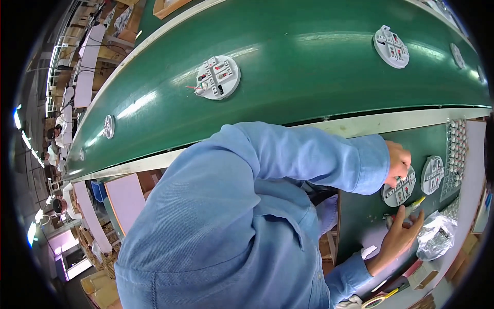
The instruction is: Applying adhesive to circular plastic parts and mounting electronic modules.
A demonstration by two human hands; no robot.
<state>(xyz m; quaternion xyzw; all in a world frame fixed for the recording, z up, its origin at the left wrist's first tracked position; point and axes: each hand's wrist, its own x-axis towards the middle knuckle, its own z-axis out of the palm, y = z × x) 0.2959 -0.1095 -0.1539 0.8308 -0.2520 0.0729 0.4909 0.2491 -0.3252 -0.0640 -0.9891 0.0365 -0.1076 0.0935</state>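
Observation:
Over the near edge of a white round plate (402, 192) fitted with small parts, my left hand (397, 164) is closed, its fingertips down on the plate's face. What it pinches there is hidden. My right hand (399, 236) is just to the right of that plate, fingers bent around a slim tool with a yellow end (418, 202). The tool's kind does not show clearly. A second round plate (432, 175) with similar parts lies beyond the first on the green bench top (363, 208).
A clear tray of small parts (456, 149) stands at the bench's far side. Near my right hand are a crumpled clear plastic bag (437, 236), a small open box (424, 276) and a yellow-handled tool (374, 303). On my left, a green conveyor belt (298, 67) carries several round plates.

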